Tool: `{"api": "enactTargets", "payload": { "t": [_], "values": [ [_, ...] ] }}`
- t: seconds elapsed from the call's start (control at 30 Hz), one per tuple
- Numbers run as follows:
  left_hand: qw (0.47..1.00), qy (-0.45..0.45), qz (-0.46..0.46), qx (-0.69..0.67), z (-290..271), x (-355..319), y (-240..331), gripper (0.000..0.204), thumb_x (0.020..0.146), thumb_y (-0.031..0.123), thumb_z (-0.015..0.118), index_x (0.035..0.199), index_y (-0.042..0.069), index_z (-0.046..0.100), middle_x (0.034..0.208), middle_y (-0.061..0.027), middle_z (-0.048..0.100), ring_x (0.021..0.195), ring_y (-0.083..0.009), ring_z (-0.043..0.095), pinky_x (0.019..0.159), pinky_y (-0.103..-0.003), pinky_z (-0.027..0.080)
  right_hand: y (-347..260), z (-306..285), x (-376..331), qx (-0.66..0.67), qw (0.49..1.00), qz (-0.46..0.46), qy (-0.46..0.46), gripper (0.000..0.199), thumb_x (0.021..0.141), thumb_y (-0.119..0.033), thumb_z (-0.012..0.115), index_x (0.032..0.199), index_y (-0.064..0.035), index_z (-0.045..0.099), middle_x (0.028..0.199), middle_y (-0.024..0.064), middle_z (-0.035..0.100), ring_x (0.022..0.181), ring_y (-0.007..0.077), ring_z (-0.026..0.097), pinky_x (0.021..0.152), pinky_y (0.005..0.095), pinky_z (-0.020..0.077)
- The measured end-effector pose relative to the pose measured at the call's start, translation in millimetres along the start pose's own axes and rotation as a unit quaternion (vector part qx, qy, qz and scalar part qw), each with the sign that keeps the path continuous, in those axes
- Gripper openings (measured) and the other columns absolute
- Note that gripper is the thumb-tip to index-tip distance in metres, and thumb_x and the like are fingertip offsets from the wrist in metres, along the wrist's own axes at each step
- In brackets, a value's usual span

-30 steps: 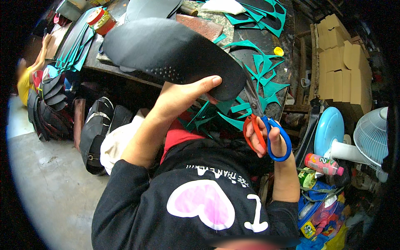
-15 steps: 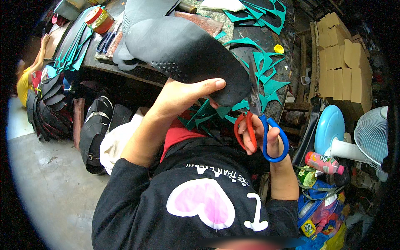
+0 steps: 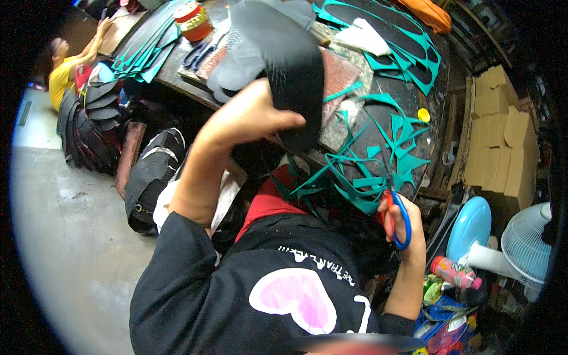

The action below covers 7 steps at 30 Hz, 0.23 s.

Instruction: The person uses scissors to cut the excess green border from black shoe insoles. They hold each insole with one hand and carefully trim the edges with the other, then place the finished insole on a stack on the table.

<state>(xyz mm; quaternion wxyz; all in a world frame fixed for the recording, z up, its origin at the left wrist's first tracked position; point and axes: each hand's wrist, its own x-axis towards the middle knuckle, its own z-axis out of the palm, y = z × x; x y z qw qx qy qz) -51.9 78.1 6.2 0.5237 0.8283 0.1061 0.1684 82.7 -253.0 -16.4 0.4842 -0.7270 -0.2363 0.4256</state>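
My left hand [image 3: 245, 112] grips the near end of a black shoe insole [image 3: 294, 89], thumb on top and the other fingers hidden beneath. The insole is raised over the table edge, blurred by motion. In my right hand [image 3: 415, 220] is a pair of scissors [image 3: 407, 222] with red and blue handles, fingers through the loops and blades pointing away over teal scraps [image 3: 361, 183]. The scissors are apart from the insole. More dark grey insoles [image 3: 231, 74] lie on the table beyond my left hand.
On the worktable are a red-lidded jar [image 3: 193, 23], teal-edged sheets [image 3: 148, 56], a white cloth [image 3: 362, 38] and a yellow cap [image 3: 423, 115]. Cardboard boxes [image 3: 503, 142], a blue stool [image 3: 470, 228] and a fan [image 3: 526, 242] stand right. A person in yellow [image 3: 59, 80] sits far left.
The insole has swung left and away from the scissors, turning more upright. My right hand has moved right and lower with the scissors. The view has shifted slightly.
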Motion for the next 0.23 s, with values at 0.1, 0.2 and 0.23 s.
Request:
{"api": "enactTargets", "payload": {
  "t": [0.1,0.2,0.23],
  "values": [
    [0.944,0.154,0.028,0.291,-60,22,-14,0.057,0.068,0.022,0.079,0.111,-0.004,0.055,0.094,-0.0226,0.064,0.088,-0.0308,0.065,0.078,-0.039,0.051,2,-13,-1,0.014,0.998,-0.048,0.030,0.073,0.078,-0.072,0.052,0.088,0.0005,0.055,0.043,-0.0006,0.044,0.032,0.0064,0.040,0.031,0.0191,0.0295],
    [0.840,0.173,-0.150,0.492,-78,21,-17,0.072,0.066,0.034,0.079,0.125,0.005,0.048,0.106,-0.0231,0.062,0.101,-0.0319,0.063,0.086,-0.041,0.048,4,-25,2,0.014,0.997,-0.052,0.058,0.075,0.076,-0.073,0.052,0.089,0.0009,0.056,0.043,-0.0008,0.044,0.031,0.0080,0.041,0.031,0.0204,0.0322],
    [0.830,0.125,-0.243,0.486,-82,27,-16,0.095,0.065,0.037,0.080,0.142,0.011,0.031,0.120,-0.0176,0.060,0.111,-0.0302,0.058,0.096,-0.042,0.043,5,-28,2,0.006,0.997,-0.042,0.064,0.075,0.076,-0.073,0.052,0.091,-0.0003,0.056,0.043,-0.0003,0.045,0.031,0.0088,0.042,0.031,0.0209,0.0325]
  ]
}}
